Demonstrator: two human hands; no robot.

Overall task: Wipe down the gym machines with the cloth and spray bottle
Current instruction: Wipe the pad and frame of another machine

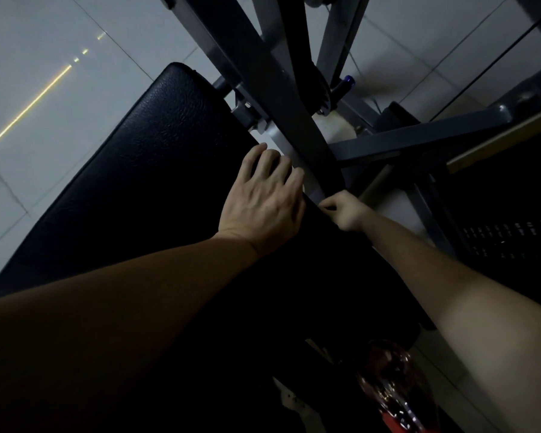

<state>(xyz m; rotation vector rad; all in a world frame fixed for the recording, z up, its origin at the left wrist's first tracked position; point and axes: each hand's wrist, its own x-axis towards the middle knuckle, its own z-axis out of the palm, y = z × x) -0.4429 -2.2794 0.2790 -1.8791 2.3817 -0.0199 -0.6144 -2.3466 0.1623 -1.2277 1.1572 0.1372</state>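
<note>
The gym machine [294, 120] is standing on pale floor tiles [44, 89]: one grey frame [419, 142], one black pad [132, 182]. My left hand [263, 201] is resting on the pad's far edge, fingers loosely spread. My right hand [345, 214] is pinching a dark edge [313, 204] just beside it, fingers curled; whether that is cloth, I cannot tell. One red object [397, 392] is lying below.

Dark cloth [319, 245] on padded bench [138, 170]
</note>
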